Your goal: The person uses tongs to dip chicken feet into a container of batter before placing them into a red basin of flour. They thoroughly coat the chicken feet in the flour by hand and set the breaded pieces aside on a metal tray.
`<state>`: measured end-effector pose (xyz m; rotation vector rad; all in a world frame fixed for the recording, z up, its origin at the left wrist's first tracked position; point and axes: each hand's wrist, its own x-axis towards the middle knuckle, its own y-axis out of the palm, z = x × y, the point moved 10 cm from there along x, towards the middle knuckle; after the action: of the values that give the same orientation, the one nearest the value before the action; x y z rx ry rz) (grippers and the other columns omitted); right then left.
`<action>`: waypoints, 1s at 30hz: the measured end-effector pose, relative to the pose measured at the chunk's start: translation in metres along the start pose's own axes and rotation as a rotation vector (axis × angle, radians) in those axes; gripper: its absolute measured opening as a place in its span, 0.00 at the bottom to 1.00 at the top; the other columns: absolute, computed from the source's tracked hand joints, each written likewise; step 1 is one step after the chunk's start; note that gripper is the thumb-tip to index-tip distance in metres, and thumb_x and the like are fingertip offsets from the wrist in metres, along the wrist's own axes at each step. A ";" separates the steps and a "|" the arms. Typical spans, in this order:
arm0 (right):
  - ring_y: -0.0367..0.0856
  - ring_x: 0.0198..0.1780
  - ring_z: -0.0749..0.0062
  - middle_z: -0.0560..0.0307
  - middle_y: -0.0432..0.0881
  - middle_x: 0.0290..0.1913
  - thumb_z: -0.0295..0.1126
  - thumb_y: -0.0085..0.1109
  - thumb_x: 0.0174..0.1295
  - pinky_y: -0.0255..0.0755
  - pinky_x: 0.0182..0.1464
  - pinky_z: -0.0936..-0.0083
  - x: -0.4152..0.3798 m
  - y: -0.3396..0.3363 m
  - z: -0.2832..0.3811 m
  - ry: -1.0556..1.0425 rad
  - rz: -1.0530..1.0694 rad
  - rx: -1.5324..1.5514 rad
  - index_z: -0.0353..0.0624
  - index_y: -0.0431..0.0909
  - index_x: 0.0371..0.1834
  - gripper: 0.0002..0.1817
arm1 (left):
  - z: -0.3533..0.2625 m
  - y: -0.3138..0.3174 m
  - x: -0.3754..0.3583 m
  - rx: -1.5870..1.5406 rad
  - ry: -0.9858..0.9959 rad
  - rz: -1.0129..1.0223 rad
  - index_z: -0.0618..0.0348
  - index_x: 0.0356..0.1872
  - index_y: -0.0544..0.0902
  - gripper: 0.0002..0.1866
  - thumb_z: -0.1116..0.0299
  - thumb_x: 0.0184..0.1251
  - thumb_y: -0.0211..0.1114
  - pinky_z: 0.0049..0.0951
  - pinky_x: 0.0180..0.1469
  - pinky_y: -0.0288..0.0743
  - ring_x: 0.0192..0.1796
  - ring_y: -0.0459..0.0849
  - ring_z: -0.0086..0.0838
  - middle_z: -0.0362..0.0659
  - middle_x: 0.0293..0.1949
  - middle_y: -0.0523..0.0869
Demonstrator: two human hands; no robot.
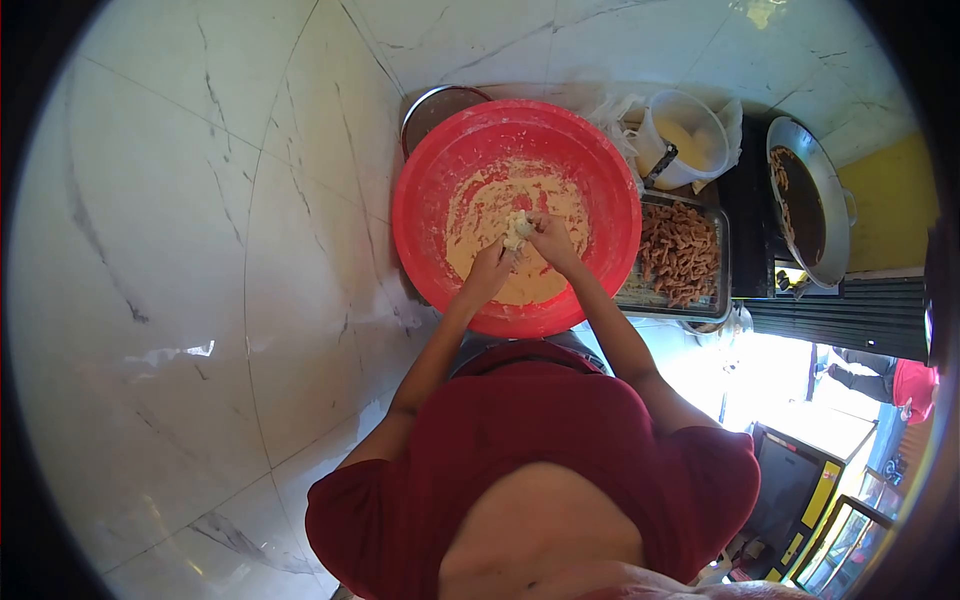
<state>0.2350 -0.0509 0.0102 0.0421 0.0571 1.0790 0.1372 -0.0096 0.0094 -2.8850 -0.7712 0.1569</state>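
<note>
A large red basin [420,210] holds pale yellowish flour spread over its bottom. Above the middle of the flour, both hands meet around a small lump of pale, floured dough [516,229]. My left hand [491,268] has its fingers closed at the lump's lower left side. On the right side, my right hand [549,236] pinches the same lump with bent fingers. The fingertips are partly hidden by the lump and too small to make out in detail.
Right of the basin, a tray [724,270] holds many brown fried pieces. Behind it stands a white bucket [715,130] with pale batter. A wide pan [835,220] of dark oil is at the far right. Another person [912,385] in red is beyond the doorway.
</note>
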 end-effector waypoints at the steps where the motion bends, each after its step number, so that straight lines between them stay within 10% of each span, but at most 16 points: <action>1: 0.76 0.38 0.84 0.63 0.81 0.36 0.29 0.54 0.61 0.69 0.41 0.83 0.001 0.000 -0.005 0.031 0.019 -0.023 0.35 0.78 0.45 0.12 | 0.002 0.000 0.000 0.019 0.000 0.000 0.66 0.40 0.72 0.08 0.72 0.66 0.49 0.24 0.30 0.65 0.28 0.69 0.19 0.37 0.25 0.71; 30: 0.75 0.36 0.86 0.66 0.81 0.37 0.35 0.53 0.63 0.69 0.40 0.86 -0.001 -0.005 0.012 0.079 0.048 -0.151 0.37 0.76 0.52 0.17 | 0.038 -0.007 0.013 -0.231 -0.133 0.077 0.66 0.45 0.74 0.12 0.70 0.67 0.49 0.21 0.34 0.68 0.32 0.73 0.17 0.36 0.32 0.77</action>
<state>0.2395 -0.0546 0.0222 -0.1361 0.0460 1.1300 0.1394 0.0071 -0.0273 -3.1515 -0.7455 0.2900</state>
